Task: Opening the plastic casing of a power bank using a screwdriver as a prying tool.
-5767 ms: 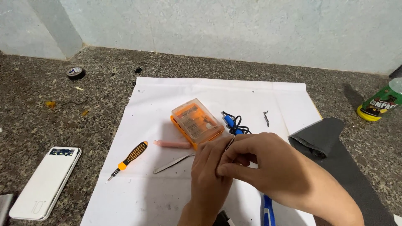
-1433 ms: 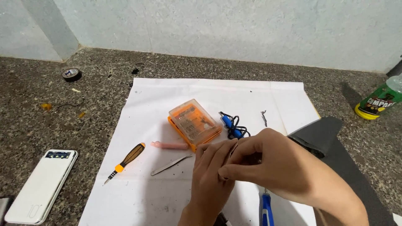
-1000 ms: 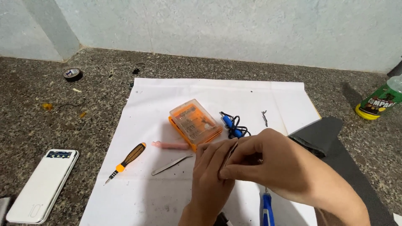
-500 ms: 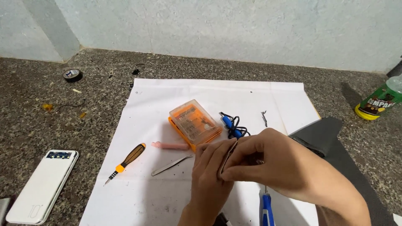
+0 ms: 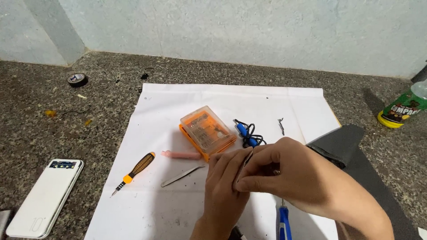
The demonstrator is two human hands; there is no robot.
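Observation:
My left hand [image 5: 223,189] and my right hand [image 5: 291,178] meet low over a white sheet [image 5: 169,111]. Both pinch a thin flat object [image 5: 243,165] that I see edge-on between the fingertips; most of it is hidden and I cannot tell what it is. Just beyond the hands lies an orange clear-lidded bit case [image 5: 207,132]. To its left are a pink stick-like tool [image 5: 181,155], metal tweezers [image 5: 182,175] and a screwdriver with a black and orange handle [image 5: 135,171]. Under my right wrist a blue-handled tool [image 5: 283,222] sticks out.
A blue and black cable bundle [image 5: 248,134] and a small metal piece [image 5: 281,126] lie behind my right hand. A dark grey cloth [image 5: 340,144] covers the sheet's right edge. On the stone surface are a white power bank [image 5: 44,195], a black tape roll [image 5: 77,79] and a green bottle [image 5: 402,106].
Both hands stay pressed together on the thin object. My right hand's fingers have shifted slightly along it; the things on the sheet have not moved.

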